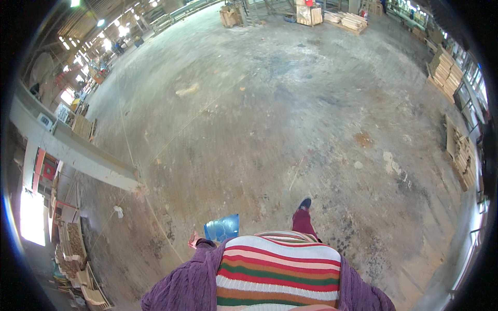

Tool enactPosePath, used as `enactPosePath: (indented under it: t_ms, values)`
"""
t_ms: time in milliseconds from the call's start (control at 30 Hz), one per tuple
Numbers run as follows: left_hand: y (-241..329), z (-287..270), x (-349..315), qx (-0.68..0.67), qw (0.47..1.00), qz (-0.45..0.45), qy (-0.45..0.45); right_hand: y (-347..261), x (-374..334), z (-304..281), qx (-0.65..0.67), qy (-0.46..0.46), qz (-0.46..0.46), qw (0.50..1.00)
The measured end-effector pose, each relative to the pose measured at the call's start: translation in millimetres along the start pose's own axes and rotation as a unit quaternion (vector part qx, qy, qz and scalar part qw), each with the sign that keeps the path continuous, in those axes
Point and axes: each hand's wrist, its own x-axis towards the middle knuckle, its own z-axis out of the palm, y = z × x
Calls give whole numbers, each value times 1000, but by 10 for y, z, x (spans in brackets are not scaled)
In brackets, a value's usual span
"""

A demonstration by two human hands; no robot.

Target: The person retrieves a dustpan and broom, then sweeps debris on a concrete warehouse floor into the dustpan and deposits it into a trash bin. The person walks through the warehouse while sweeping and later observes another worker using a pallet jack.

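My left hand [193,240] shows small at the lower edge, beyond the cuff of a purple knitted sleeve. Its fingers look slightly curled and apart, with nothing visible between them. Right beside the wrist is a shiny blue flat piece [222,227], like a plastic sheet or folder; whether it hangs from my arm or lies behind it, I cannot tell. My right hand is out of sight, hidden below my purple sleeve [365,287]. One dark shoe [305,202] and a maroon trouser leg reach forward on the concrete floor.
A pale steel column [78,150] meets the stained concrete floor [249,129] at left. Stacked boards stand at right [446,72], with more wood [460,150] nearer. Timber piles [71,241] line the left edge. Far back are a wooden crate [309,14] and plank stacks [347,22].
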Motion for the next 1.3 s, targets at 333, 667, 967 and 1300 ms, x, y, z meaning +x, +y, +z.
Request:
enactPosePath:
  t_ms: [333, 667, 967, 1300]
  values:
    - [1159, 2864, -1133, -38, 998, 27, 49, -3489, 1055, 1272, -267, -118, -222, 930]
    - [1979, 5983, -2001, -20, 998, -9, 59, -6506, 2360, 3468, 74, -5, 66, 995]
    - [3127, 8853, -2565, 48, 992, 111, 23, -7882, 2838, 5659, -60, -24, 38, 997]
    - [4197, 11568, -3777, 80, 993, 72, 50, -10719, 3932, 7035, -64, -11, 12, 998]
